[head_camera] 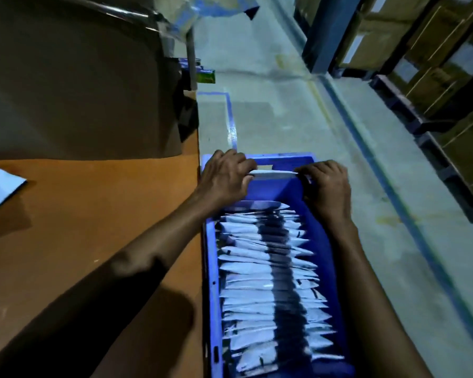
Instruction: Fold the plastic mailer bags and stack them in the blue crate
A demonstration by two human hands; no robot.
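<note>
Blue crate; white bags; orange table.

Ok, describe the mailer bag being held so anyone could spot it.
Find the blue crate beside the table. Over its far end, left hand and right hand pinch one folded mailer bag. It alone is held clear of the packed row.

A flat orange-brown wooden table top fills the left. On its far part lies a large dark brown curved sheet (material unclear). At the table's far right corner sits a small green packet. Right of the table spreads a pale grey concrete floor with a blue tape line; farther right stand a blue steel rack post and brown cardboard boxes.
</note>
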